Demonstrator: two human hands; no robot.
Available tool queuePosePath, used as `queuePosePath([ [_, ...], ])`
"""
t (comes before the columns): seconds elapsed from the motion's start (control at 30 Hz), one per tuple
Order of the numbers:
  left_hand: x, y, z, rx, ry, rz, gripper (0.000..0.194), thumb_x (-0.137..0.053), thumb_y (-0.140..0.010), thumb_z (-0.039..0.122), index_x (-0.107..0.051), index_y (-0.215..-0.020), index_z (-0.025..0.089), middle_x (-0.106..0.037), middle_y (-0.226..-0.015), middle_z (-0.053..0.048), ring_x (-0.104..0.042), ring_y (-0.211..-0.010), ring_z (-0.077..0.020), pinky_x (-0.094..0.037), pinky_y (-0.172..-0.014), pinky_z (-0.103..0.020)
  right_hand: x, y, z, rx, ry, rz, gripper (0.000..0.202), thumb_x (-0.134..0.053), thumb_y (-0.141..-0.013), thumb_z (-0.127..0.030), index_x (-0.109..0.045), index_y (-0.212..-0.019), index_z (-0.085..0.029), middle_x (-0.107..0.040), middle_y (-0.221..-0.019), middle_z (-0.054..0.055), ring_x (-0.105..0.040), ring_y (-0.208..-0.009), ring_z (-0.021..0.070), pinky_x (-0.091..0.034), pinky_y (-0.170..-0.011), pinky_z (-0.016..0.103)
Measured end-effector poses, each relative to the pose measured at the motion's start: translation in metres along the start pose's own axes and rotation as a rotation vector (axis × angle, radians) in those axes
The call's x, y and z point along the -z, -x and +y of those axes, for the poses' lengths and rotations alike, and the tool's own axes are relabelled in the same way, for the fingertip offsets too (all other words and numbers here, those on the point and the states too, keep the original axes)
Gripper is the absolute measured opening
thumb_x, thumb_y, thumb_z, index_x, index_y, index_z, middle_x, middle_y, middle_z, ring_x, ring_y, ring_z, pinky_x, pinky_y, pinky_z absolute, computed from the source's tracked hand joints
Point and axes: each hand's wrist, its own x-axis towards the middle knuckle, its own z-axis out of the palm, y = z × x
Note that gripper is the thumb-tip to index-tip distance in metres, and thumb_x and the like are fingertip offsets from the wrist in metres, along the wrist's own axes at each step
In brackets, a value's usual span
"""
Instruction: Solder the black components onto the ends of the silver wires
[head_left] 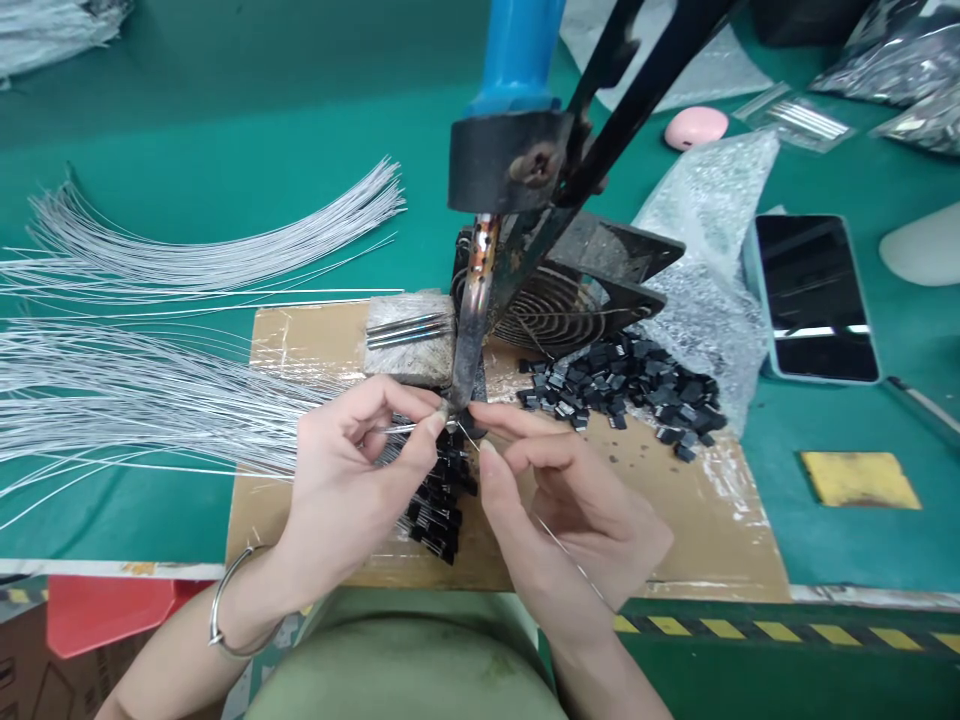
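My left hand [367, 480] pinches a thin grey wire [397, 429] and a small part at its end, mostly hidden by the fingertips. That end is right under the tip of a soldering iron [472, 320], which is clamped upright in a stand. Between thumb and forefinger, my right hand [562, 490] holds a strand of solder wire [571, 558], its front end close to the iron's tip and its tail passing behind the palm. Black connectors [439, 510] with wires attached lie beneath the hands.
Loose black connectors [622, 385] are heaped on the cardboard [675, 540], beside a fan [559, 305]. Bundles of grey wires [150, 400] spread across the left. To the right are a phone [817, 295], a yellow sponge [859, 480] and a bubble-wrap bag [712, 230].
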Motion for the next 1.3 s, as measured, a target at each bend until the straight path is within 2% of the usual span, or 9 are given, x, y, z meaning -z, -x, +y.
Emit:
queuePosePath([
  [0.17,0.0000,0.0009,0.0003,-0.005,-0.026,0.012,0.013,-0.076,-0.085,0.012,-0.071,-0.075,0.019,-0.080,-0.082,-0.003,-0.071,-0.075,-0.0154,-0.055,-0.067,-0.024,-0.0002,0.0003,0.0003,-0.003,0.010,-0.001,0.020,-0.072,-0.089,-0.004,-0.069,-0.083,-0.022,-0.082,-0.114,0.006,-0.079,-0.105,0.0215,-0.064,-0.097,0.037],
  [0.43,-0.0007,-0.0009,-0.0003,0.011,-0.028,0.009,0.015,-0.076,-0.085,0.010,-0.071,-0.074,0.018,-0.078,-0.082,-0.002,-0.069,-0.076,-0.0123,-0.052,-0.068,-0.020,0.0001,-0.0002,0.0008,0.008,0.018,-0.001,0.018,-0.072,-0.090,-0.005,-0.068,-0.083,-0.022,-0.083,-0.113,0.006,-0.080,-0.104,0.0214,-0.064,-0.096,0.036],
  [0.93,0.0000,0.0006,0.0013,0.003,-0.085,0.018,0.013,-0.075,-0.084,0.014,-0.071,-0.073,0.019,-0.079,-0.081,-0.003,-0.065,-0.068,-0.0143,-0.042,-0.054,-0.024,-0.0008,0.0001,0.0030,0.033,0.003,0.010,0.017,-0.074,-0.089,-0.006,-0.071,-0.086,-0.023,-0.083,-0.112,0.005,-0.080,-0.104,0.0217,-0.065,-0.093,0.036],
  [1.3,0.0002,-0.0001,0.0015,-0.015,-0.075,0.016,0.013,-0.076,-0.083,0.012,-0.071,-0.073,0.018,-0.079,-0.081,-0.003,-0.063,-0.067,-0.0123,-0.044,-0.055,-0.022,-0.0016,-0.0009,0.0005,0.028,0.017,0.012,0.019,-0.073,-0.089,-0.004,-0.071,-0.086,-0.022,-0.082,-0.111,0.006,-0.079,-0.102,0.0207,-0.063,-0.095,0.036],
])
